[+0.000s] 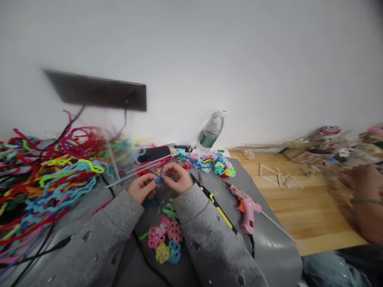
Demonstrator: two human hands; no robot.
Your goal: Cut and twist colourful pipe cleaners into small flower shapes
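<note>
My left hand (143, 187) and my right hand (177, 178) meet above the grey mat, fingertips pinched together. Between them is a short blue piece of pipe cleaner (158, 181), small and partly covered by the fingers. Closer to me, between my forearms, lies a cluster of pipe-cleaner flowers (164, 235) in pink, yellow and blue, with a green zigzag leaf (170, 209) at its top. Beside my right forearm are black-and-yellow pliers (220, 209). Further right, a pink hot glue gun (247, 207) rests on its side with a glue stick in its back.
Loose pipe cleaners (66, 187) pile up on the left. Behind my hands lie a phone (154, 154), clear glue sticks (134, 173) and more pipe-cleaner flowers (224, 167). A water bottle (212, 131) stands by the wall. Black cables cross the mat. Another person's hand (366, 179) is at the right.
</note>
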